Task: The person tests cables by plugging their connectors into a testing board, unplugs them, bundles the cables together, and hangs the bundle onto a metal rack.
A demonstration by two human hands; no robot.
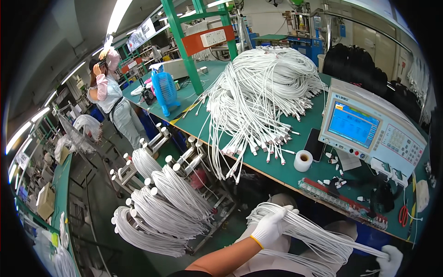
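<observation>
A bundle of white cables (318, 240) lies across my lap. My left hand (270, 227), in a white glove with a yellow cuff edge, is closed around the bundle near its looped end. Toward the lower right, my right hand (390, 261), also in a white glove, grips the narrower end of the same bundle, which is drawn out straight between the two hands. Part of the right hand's fingers is hidden. Above my hands, a large heap of white cables (272, 87) with plug ends hanging forward covers the green workbench (194, 121).
A tester with a blue screen (353, 123) stands at the right, beside a roll of tape (303, 160), a dark phone (314, 144) and red scissors (403, 216). A red-and-clear connector strip (341, 203) lines the bench edge. Cable coils hang on a rack (161, 212); a co-worker (113, 97) stands beyond.
</observation>
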